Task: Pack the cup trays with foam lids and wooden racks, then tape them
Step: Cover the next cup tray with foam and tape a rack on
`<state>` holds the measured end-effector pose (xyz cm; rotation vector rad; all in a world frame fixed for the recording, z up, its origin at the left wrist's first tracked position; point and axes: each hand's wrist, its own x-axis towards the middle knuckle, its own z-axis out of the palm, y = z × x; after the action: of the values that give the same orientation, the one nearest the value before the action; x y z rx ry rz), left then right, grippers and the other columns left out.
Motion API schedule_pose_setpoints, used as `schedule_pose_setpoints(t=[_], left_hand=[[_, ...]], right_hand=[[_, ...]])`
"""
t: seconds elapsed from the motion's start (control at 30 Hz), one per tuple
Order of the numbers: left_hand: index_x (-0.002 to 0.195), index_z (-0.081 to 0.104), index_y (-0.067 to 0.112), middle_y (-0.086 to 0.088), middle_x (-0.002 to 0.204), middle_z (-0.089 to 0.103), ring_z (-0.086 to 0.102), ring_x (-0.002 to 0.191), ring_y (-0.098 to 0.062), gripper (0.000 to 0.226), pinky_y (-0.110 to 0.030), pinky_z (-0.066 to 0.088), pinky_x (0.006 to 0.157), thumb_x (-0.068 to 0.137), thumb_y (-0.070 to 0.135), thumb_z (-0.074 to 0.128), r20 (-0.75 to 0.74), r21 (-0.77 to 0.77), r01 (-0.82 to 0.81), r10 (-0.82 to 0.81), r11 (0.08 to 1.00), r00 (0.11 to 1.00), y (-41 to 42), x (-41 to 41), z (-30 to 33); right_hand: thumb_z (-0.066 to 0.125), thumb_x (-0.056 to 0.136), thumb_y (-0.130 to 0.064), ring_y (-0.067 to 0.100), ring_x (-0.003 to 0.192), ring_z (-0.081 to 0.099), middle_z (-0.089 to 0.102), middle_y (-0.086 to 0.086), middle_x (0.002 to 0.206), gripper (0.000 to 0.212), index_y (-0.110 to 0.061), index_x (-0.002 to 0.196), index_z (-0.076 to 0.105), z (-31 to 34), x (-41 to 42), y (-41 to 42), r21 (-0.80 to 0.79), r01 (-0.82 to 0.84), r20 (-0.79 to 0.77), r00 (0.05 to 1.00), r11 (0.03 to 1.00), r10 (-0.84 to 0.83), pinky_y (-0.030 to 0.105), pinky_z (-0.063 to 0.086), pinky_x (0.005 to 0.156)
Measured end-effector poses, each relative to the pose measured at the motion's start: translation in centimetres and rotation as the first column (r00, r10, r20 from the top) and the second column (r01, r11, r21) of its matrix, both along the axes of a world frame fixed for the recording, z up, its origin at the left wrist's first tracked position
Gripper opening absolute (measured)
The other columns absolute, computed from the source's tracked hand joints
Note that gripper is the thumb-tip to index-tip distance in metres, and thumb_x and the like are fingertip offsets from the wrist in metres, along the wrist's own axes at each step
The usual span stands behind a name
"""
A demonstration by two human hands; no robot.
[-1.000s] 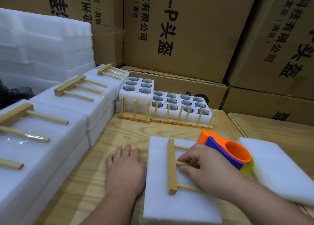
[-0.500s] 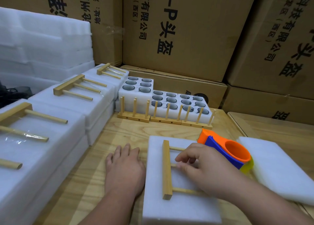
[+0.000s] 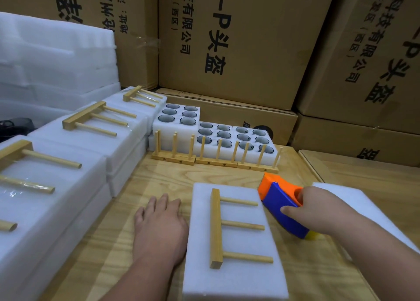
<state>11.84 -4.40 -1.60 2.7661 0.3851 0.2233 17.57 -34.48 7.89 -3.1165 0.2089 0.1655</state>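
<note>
A white foam lid [image 3: 241, 280] covers a tray in front of me, and a wooden rack [image 3: 217, 229] with three pegs lies flat on it. My left hand [image 3: 160, 228] rests flat on the table against the tray's left side. My right hand [image 3: 318, 212] grips the orange and blue tape dispenser [image 3: 280, 204] just right of the tray. Uncovered cup trays [image 3: 218, 132] with glass cups stand at the back. Three upright wooden racks [image 3: 216, 157] line up in front of them.
Packed foam trays with racks taped on top [image 3: 75, 146] run along the left. A loose foam sheet [image 3: 372, 209] lies at the right, under my forearm. A foam stack [image 3: 54, 59] rises at the far left. Cardboard boxes [image 3: 238, 39] wall the back.
My right hand left the rack on the lid and moved right, taking hold of the tape dispenser. The rack now lies free on the lid. My left hand stayed put.
</note>
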Motion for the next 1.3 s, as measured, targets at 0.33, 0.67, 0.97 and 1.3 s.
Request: schedule_pose_setpoints(t=[0.33, 0.67, 0.97, 1.3], left_hand=[[0.153, 0.034, 0.040, 0.010, 0.168, 0.020, 0.013, 0.156, -0.017, 0.050, -0.044, 0.011, 0.125, 0.103, 0.035, 0.027, 0.000, -0.015, 0.005, -0.005, 1.000, 1.000, -0.1, -0.1, 0.3], [0.153, 0.034, 0.039, 0.010, 0.169, 0.018, 0.010, 0.156, -0.016, 0.049, -0.043, 0.009, 0.125, 0.104, 0.035, 0.026, 0.008, -0.044, 0.012, -0.012, 0.999, 1.000, 0.0, 0.0, 0.5], [0.152, 0.031, 0.044, 0.014, 0.169, 0.015, 0.007, 0.156, -0.014, 0.047, -0.041, 0.008, 0.125, 0.106, 0.039, 0.024, 0.013, -0.036, -0.002, 0.002, 0.999, 1.000, 0.2, 0.3, 0.3], [0.144, 0.045, 0.046, 0.018, 0.166, 0.023, 0.011, 0.155, -0.008, 0.042, -0.038, 0.008, 0.126, 0.104, 0.039, 0.038, 0.006, -0.106, -0.009, 0.010, 0.994, 1.000, 0.7, 0.5, 0.0]], right_hand=[[0.068, 0.080, -0.066, 0.002, 0.072, 0.051, 0.054, -0.015, 0.081, 0.041, -0.034, 0.088, 0.043, -2.6, -0.6, 0.4, 0.042, -0.058, 0.139, 0.989, 0.997, 0.051, 0.023, 0.034, 0.051], [0.083, 0.078, -0.049, 0.025, 0.078, 0.072, 0.075, -0.001, 0.075, 0.037, -0.014, 0.087, 0.072, 2.4, -1.0, 2.0, 0.897, -0.110, 0.256, 0.919, 0.428, -0.300, 0.035, 0.052, 0.065], [0.072, 0.084, -0.042, 0.012, 0.089, 0.076, 0.078, -0.005, 0.100, 0.036, -0.021, 0.112, 0.080, 2.5, -0.7, 4.9, 0.399, 0.043, -0.096, 0.995, -0.916, 0.005, 0.039, 0.059, 0.088], [0.067, 0.085, -0.042, 0.019, 0.080, 0.074, 0.076, 0.004, 0.082, 0.039, -0.016, 0.112, 0.077, 0.5, 0.3, 4.8, 0.494, 0.110, 0.018, 0.990, -0.863, 0.137, 0.037, 0.061, 0.080]])
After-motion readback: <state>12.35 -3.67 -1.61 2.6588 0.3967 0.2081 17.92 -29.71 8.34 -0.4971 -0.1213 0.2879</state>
